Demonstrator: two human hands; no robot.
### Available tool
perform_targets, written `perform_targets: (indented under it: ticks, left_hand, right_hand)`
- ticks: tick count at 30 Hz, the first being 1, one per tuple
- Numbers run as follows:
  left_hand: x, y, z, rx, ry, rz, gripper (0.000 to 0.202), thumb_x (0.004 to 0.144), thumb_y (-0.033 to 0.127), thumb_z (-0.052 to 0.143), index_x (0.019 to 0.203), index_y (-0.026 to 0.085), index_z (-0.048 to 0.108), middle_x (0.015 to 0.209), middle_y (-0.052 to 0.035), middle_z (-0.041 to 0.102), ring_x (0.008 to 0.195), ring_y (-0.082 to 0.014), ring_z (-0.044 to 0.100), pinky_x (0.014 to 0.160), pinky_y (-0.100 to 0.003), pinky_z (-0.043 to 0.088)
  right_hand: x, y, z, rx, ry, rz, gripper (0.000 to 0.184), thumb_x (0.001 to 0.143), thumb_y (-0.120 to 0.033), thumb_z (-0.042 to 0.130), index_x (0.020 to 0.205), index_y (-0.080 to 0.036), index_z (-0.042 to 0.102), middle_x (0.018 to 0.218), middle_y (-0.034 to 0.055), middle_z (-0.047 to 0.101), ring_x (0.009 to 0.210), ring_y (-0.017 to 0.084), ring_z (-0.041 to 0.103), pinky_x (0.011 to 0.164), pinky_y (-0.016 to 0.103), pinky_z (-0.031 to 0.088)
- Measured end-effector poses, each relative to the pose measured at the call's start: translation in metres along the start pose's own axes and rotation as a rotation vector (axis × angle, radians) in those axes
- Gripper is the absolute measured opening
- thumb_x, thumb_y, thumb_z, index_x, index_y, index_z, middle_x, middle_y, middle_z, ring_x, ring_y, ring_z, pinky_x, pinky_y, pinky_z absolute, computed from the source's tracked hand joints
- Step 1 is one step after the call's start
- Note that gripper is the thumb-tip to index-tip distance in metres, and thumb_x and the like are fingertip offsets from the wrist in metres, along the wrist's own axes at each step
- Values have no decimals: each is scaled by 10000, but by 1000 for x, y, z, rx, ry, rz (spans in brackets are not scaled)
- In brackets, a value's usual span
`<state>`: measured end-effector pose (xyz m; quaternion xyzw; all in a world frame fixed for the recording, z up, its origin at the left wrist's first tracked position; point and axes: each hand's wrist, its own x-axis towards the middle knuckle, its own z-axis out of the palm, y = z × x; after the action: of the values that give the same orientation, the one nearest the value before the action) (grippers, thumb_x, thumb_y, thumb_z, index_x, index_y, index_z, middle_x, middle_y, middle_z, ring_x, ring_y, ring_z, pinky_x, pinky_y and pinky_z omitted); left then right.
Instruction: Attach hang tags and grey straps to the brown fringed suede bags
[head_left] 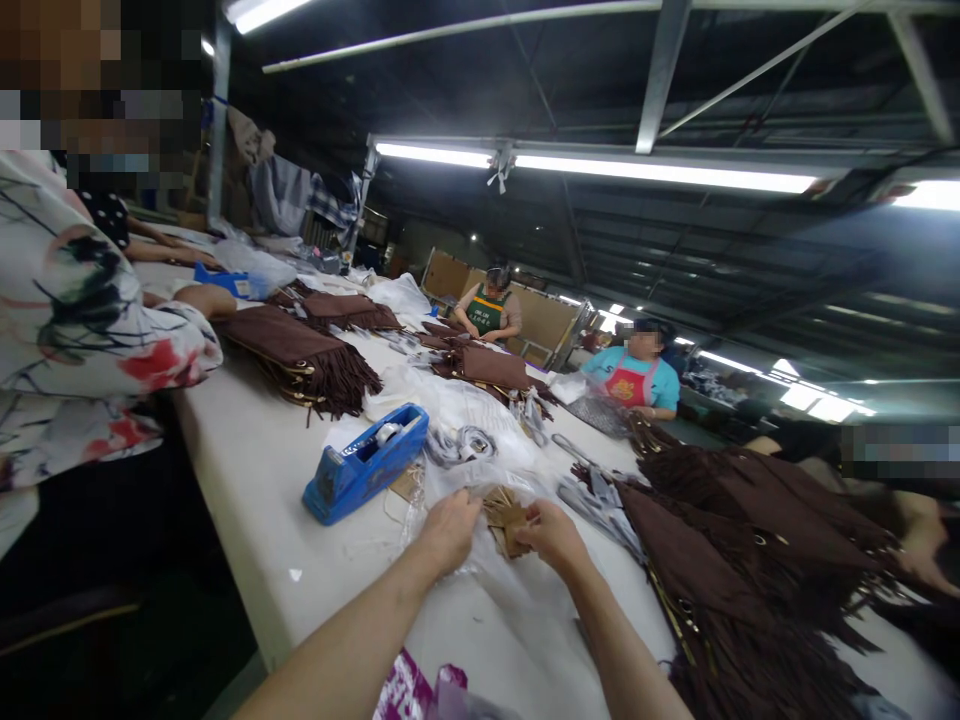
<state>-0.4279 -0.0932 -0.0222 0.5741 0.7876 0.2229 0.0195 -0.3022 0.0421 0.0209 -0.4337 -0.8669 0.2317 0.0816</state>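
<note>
My right hand (556, 538) is closed on a brown cardboard tag (513, 530), its thumb and fingers pinching the edge. Behind it lies a bundle of thin tan strips or cords, too small to make out fully. To the left, my left hand (453, 528) has its fingers pressed together at the edge of a clear plastic bag (491, 585) under the tags. A blue tape dispenser (367, 462) stands just beyond my left hand. Grey coiled straps (466, 445) in clear plastic lie past both hands.
Brown fringed bags (731, 540) pile up on the right, with another fringed bag (300, 350) at the left edge. A person in a floral top (97, 300) stands close on the left. Co-workers (491, 305) work across the white table (255, 500). Purple-printed plastic (409, 690) lies nearest me.
</note>
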Motion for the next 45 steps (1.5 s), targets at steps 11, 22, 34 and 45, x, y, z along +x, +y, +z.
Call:
perform_targets:
  ticks: [11,22,34,45]
  left_hand:
    - [-2,3,-6,7,-1,-6,435,826,43,373,1200,173,553,1115,-122,577,1031,-242,565,899,-345,454]
    - [-4,8,-4,-10,20,-33,462,835,30,367,1199,222,577,1060,-106,551,965,-226,561,835,-320,469]
    - [-2,5,-2,-44,33,-21,385,857,85,378,1156,208,587,1037,-94,565,956,-229,562,838,-328,463]
    - [-3,4,-3,-53,31,-26,371,822,73,402,1102,205,607,1047,-95,578,987,-227,566,849,-321,467]
  right_hand:
    - [-34,22,-61,300,-145,132,98,719,-234,620,683,-193,539,554,-17,617,513,134,642,465,211,510]
    - [-50,14,-19,-30,-177,118,28,798,-211,568,778,-201,551,587,30,676,609,227,702,511,281,500]
    - [-45,-26,4,-437,65,-114,400,774,-438,648,1066,-175,572,1017,128,686,949,304,643,703,341,436]
    - [-38,-20,12,-438,91,-177,315,789,-356,646,1076,-228,640,1031,106,611,977,279,597,738,329,414]
